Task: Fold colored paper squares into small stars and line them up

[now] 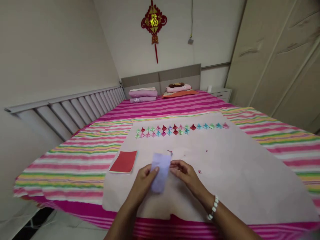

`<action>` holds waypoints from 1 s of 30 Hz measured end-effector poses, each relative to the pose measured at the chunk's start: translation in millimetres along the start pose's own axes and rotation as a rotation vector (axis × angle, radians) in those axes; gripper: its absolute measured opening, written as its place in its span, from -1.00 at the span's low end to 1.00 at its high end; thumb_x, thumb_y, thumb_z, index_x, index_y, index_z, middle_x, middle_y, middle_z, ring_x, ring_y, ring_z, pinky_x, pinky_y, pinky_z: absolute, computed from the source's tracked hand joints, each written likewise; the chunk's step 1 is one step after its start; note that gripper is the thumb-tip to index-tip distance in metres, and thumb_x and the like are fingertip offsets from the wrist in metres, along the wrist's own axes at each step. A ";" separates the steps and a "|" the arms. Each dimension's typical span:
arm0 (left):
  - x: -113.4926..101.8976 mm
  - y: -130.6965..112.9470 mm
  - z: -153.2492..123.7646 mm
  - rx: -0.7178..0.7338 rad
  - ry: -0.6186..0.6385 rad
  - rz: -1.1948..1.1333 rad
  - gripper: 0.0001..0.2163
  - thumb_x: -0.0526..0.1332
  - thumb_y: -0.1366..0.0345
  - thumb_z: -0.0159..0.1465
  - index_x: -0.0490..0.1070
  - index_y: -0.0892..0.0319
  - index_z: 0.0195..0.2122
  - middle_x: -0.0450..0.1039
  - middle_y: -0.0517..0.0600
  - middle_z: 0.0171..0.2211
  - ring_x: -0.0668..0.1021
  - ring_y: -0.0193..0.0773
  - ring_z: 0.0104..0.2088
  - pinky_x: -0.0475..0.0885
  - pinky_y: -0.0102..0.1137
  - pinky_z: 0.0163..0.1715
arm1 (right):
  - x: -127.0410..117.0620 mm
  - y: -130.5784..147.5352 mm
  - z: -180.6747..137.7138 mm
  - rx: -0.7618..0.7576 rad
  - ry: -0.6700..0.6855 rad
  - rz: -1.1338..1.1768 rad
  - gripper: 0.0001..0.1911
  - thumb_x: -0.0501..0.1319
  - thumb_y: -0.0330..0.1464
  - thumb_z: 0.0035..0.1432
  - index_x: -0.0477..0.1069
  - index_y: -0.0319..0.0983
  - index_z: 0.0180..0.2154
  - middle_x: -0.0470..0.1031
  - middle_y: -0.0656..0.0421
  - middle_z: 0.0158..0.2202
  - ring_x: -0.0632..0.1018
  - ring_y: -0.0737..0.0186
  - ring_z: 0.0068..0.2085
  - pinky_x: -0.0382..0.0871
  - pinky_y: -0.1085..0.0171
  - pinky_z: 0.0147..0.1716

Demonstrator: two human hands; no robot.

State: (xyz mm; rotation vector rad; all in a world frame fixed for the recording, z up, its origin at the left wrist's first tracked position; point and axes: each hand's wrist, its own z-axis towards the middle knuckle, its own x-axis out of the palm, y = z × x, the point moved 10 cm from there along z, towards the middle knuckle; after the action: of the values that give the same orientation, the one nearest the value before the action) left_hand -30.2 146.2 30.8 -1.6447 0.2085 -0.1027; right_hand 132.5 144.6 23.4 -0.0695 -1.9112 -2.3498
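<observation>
A lilac sheet of paper [161,176], folded into a narrow upright strip, is held over the pale mat by my left hand [143,180], its thumb across the front. At the strip's right edge, my right hand [185,173] has its thumb and index finger closed in on the paper; blur hides how firmly they grip. To the left lies a stack of square papers [124,162] with a red sheet on top. Beyond my hands, several small folded paper pieces [164,128] in red, pink, green, blue and purple stand in two rows.
The pale mat [240,180] covers part of a striped bedspread [75,173]. Small dark red scraps [199,171] lie on the mat. A slatted rail [82,108] runs along the left; folded bedding [143,93] rests by the headboard, and a wardrobe [280,60] stands right.
</observation>
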 end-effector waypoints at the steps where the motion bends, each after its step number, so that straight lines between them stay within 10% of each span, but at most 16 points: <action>1: 16.5 -5.8 -3.3 0.057 0.069 0.075 -0.70 0.27 0.04 0.12 0.48 0.21 -0.44 0.44 -0.08 -0.57 0.40 -0.36 -0.57 0.26 -0.48 -0.56 | 3.5 3.6 -5.5 0.026 0.028 0.059 -0.62 0.39 -0.13 -0.08 0.52 -0.21 -0.24 0.57 0.15 -0.36 0.52 0.19 -0.35 0.39 0.23 -0.31; 8: 41.2 -38.2 -15.5 0.331 0.052 0.342 -0.84 0.33 0.23 0.09 0.57 0.11 -0.30 0.55 0.03 -0.30 0.53 -0.15 -0.24 0.38 -0.38 -0.24 | -22.5 3.0 -32.0 0.152 -0.092 0.159 -0.68 0.40 -0.11 -0.10 0.53 -0.25 -0.49 0.46 0.22 -0.59 0.40 0.30 -0.53 0.28 0.30 -0.48; 12: 16.0 -18.3 -9.8 0.222 -0.141 0.100 -0.30 0.50 0.33 -0.21 0.42 0.04 0.04 0.40 0.12 0.08 0.43 -0.01 0.09 0.32 -0.26 0.04 | -33.5 0.8 -40.4 0.182 -0.178 0.240 -0.67 0.40 -0.10 -0.11 0.51 -0.25 -0.50 0.44 0.23 -0.61 0.39 0.32 -0.55 0.27 0.30 -0.49; 17: 47.8 24.3 -14.9 -0.067 0.167 -0.127 -0.62 0.44 0.25 -0.08 0.50 0.21 -0.21 0.58 0.10 -0.26 0.59 -0.13 -0.28 0.45 -0.34 -0.29 | -29.1 -2.8 -47.0 0.228 -0.158 0.324 -0.71 0.41 -0.16 -0.10 0.52 -0.26 -0.46 0.47 0.21 -0.58 0.40 0.32 -0.54 0.26 0.30 -0.49; 21: 42.1 21.1 -20.0 -0.084 0.173 -0.071 -0.78 0.42 0.23 -0.02 0.50 0.23 -0.41 0.55 -0.02 -0.47 0.52 -0.29 -0.48 0.38 -0.46 -0.48 | -25.6 -1.4 -48.7 0.238 -0.079 0.290 -0.73 0.42 -0.20 -0.11 0.49 -0.27 -0.52 0.43 0.24 -0.61 0.36 0.38 -0.58 0.20 0.35 -0.55; 26: 19.6 12.4 -15.2 -0.023 -0.056 -0.386 -0.68 0.42 0.17 -0.03 0.49 0.19 -0.28 0.56 -0.01 -0.38 0.56 -0.24 -0.38 0.43 -0.41 -0.36 | -32.2 -8.7 -51.8 0.287 -0.176 0.425 -0.76 0.44 -0.27 -0.13 0.45 -0.27 -0.51 0.47 0.24 -0.58 0.37 0.42 -0.61 0.20 0.37 -0.57; 30: 52.6 20.6 -18.5 0.014 0.047 -0.605 -0.54 0.42 0.08 -0.05 0.48 0.19 -0.16 0.56 0.09 -0.18 0.56 -0.11 -0.15 0.43 -0.31 -0.15 | -24.0 -20.2 -56.1 0.320 -0.232 0.575 -0.76 0.44 -0.29 -0.10 0.44 -0.26 -0.48 0.50 0.23 -0.53 0.40 0.41 -0.59 0.24 0.38 -0.56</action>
State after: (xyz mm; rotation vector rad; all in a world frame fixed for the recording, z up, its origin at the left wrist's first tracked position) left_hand 16.2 116.3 8.8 -1.6460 -0.2610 -0.5996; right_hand 155.9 95.1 -10.3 -0.7766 -1.9904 -1.7044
